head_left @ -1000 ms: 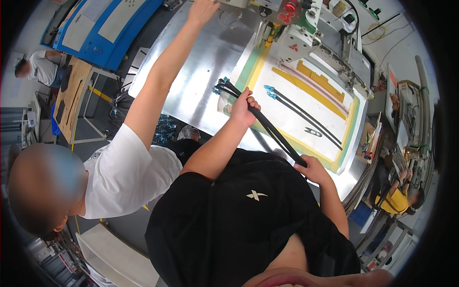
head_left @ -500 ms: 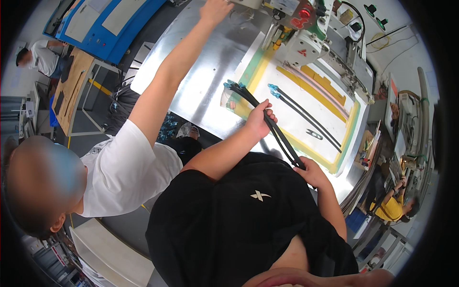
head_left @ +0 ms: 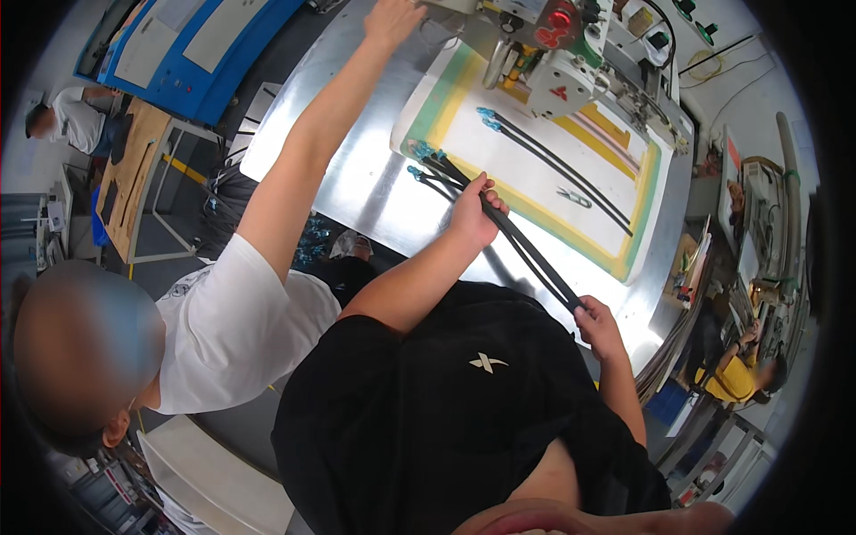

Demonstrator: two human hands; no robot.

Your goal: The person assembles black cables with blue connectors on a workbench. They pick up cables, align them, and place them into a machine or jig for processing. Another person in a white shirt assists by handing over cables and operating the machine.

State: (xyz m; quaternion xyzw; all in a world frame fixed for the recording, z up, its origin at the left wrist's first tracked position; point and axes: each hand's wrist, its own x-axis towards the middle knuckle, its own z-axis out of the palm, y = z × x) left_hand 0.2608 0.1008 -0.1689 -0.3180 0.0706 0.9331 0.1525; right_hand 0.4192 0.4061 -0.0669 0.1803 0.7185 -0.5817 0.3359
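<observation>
My left hand [head_left: 477, 214] is closed round the middle of a bundle of black straps [head_left: 526, 248]. Blue pieces [head_left: 432, 154] show at the bundle's far left end. Lower down, my right hand [head_left: 599, 326] pinches the bundle's near end, close to my shirt. The bundle slants above the metal table and the near edge of a white template [head_left: 526, 192] edged in yellow and green. On that template lie two more black straps [head_left: 571, 176] with blue ends, side by side. Small thread snips [head_left: 574, 197] rest beside them.
A sewing machine head [head_left: 557, 89] with a red light stands over the template's far side. At left, a co-worker in a white shirt [head_left: 236, 343] reaches an arm [head_left: 312, 134] across the metal table [head_left: 308, 183]. Dark strap bundles [head_left: 227, 192] hang past the table's left edge.
The template, with its two straps and the snips, has shifted up and left toward the machine. My right hand has moved slightly right with its end of the bundle.
</observation>
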